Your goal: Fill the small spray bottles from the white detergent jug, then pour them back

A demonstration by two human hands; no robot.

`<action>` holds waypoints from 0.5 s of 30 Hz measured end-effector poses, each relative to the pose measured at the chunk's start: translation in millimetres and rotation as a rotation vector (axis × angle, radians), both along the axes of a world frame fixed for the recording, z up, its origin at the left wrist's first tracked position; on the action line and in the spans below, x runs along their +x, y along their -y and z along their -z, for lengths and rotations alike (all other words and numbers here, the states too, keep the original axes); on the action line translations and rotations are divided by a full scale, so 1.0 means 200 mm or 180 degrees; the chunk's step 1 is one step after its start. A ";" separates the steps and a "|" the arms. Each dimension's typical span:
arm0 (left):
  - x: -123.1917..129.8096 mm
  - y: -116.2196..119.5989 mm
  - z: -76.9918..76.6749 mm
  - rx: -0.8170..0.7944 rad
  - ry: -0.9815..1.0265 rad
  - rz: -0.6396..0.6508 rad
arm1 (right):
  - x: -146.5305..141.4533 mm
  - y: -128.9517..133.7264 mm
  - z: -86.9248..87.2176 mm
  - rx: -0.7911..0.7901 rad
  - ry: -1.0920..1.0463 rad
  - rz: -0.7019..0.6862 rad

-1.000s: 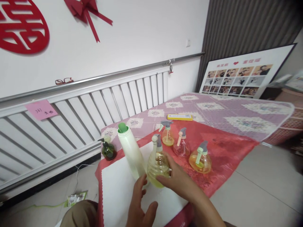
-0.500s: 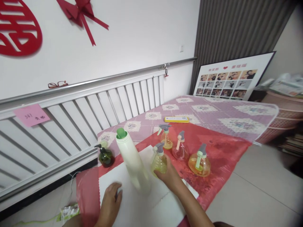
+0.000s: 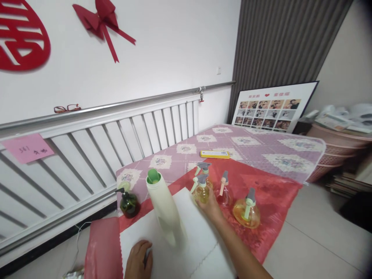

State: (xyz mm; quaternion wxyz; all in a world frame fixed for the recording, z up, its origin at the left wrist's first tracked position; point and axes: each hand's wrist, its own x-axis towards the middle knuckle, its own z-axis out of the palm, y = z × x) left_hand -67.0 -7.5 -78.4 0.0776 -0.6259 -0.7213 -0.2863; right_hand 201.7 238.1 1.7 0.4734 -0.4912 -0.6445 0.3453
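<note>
My right hand [image 3: 210, 207] is closed round a small clear spray bottle [image 3: 202, 193] with yellowish liquid and a grey-green trigger head. Right behind it stands another spray bottle [image 3: 205, 168], partly covered by the held one. A pink-trigger bottle [image 3: 223, 193] and one with orange liquid [image 3: 246, 214] stand to the right on the red cloth. My left hand [image 3: 139, 259] rests on the white sheet [image 3: 200, 248], fingers slightly curled and apart, holding nothing. Between my hands is a tall pale green bottle [image 3: 165, 209] with a green mouth.
A dark green pump bottle [image 3: 129, 203] stands at the table's left. A yellow flat case [image 3: 215, 154] lies on the flowered tablecloth [image 3: 247, 141]. Behind the table runs a white radiator [image 3: 136, 135] with glasses [image 3: 67, 108] on top. Pink baskets [image 3: 334, 149] stand at right.
My right hand has moved the held spray bottle away from me, closer to the bottle behind it. My left hand stays on the sheet. The camera view has shifted slightly.
</note>
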 end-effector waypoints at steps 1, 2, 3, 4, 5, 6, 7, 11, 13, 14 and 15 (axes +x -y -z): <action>-0.01 0.00 0.01 0.0013 -0.0007 0.0005 | 0.00 -0.01 0.01 -0.0008 -0.0005 -0.0018; -0.01 0.00 0.02 0.0027 -0.0010 0.0014 | -0.01 -0.01 0.01 -0.0022 -0.0014 -0.0026; -0.01 0.00 0.02 0.0047 -0.0011 0.0027 | -0.01 -0.02 0.02 -0.0042 -0.0026 -0.0022; -0.01 0.00 0.02 0.0065 -0.0013 0.0048 | -0.01 -0.02 0.02 -0.0067 -0.0041 -0.0005; -0.01 0.00 0.02 0.0085 -0.0018 0.0070 | -0.01 -0.01 0.02 -0.0093 -0.0059 0.0014; -0.01 0.00 0.03 0.0102 -0.0030 0.0086 | 0.00 0.00 0.01 -0.0115 -0.0081 0.0033; -0.01 0.00 0.03 0.0115 -0.0046 0.0096 | 0.00 0.01 0.01 -0.0134 -0.0107 0.0048; -0.03 -0.01 0.05 0.0185 -0.0073 0.0103 | 0.04 0.19 0.02 -0.0239 -0.0201 0.0132; -0.03 -0.01 0.05 0.0215 -0.0024 0.0092 | 0.06 0.32 0.00 -0.0346 -0.0234 0.0160; -0.02 -0.01 0.04 0.0215 0.0016 0.0069 | 0.06 0.39 -0.03 -0.0402 -0.0267 0.0157; -0.01 -0.01 0.03 0.0188 0.0068 0.0040 | 0.07 0.45 -0.07 -0.0443 -0.0399 0.0125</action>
